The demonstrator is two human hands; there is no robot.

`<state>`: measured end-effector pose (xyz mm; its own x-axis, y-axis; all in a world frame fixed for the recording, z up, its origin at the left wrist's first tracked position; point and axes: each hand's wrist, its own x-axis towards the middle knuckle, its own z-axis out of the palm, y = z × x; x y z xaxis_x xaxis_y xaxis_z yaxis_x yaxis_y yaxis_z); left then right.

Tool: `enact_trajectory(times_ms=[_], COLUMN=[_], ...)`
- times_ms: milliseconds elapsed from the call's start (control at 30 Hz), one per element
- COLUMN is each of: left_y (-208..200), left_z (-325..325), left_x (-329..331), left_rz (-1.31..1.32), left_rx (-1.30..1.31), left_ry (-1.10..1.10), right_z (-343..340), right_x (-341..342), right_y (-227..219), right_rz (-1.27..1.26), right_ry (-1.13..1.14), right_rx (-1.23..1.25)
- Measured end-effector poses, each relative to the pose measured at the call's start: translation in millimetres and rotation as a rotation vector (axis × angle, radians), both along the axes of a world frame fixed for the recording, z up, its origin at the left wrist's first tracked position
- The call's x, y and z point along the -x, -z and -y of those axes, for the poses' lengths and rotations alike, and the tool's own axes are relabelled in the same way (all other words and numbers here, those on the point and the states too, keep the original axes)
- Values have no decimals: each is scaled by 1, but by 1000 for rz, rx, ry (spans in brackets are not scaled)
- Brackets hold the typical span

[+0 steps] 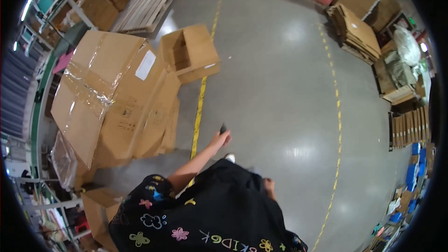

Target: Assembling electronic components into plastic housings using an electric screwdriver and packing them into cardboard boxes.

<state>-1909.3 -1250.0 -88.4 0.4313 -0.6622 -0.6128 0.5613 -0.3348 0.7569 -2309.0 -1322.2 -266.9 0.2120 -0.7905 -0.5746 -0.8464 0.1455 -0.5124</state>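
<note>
My left hand point(220, 139) reaches forward over the floor, its fingers closed round a small dark object point(223, 128). Only the object's black end sticks out, so its kind does not show. Close beside my body on the right, my right hand point(269, 185) hangs low with its fingers curled in. Whether anything is inside that hand is hidden. Left of my left hand stands a large taped cardboard box point(119, 107) with a white label. An open, smaller cardboard box point(198, 49) sits at its far right corner.
Yellow tape lines point(199, 119) run along the grey floor point(275, 98) on both sides of me. A wooden pallet point(144, 10) lies far left. Flattened cardboard point(359, 32) and a box of clear plastic wrap point(396, 93) stand at the right. A second open carton point(100, 200) is near left.
</note>
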Motion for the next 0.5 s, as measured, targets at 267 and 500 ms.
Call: enact_trajectory(times_ms=[267,500], left_y=[-20,59], left_z=[139,227], left_x=[-116,-149], left_rz=[95,878], left_rx=[-63,-261], left_ry=[16,178], right_z=[151,258], right_x=[-200,-460], right_y=[-18,-174], right_rz=[434,762], right_ry=[12,-250], right_rx=[-199,-853])
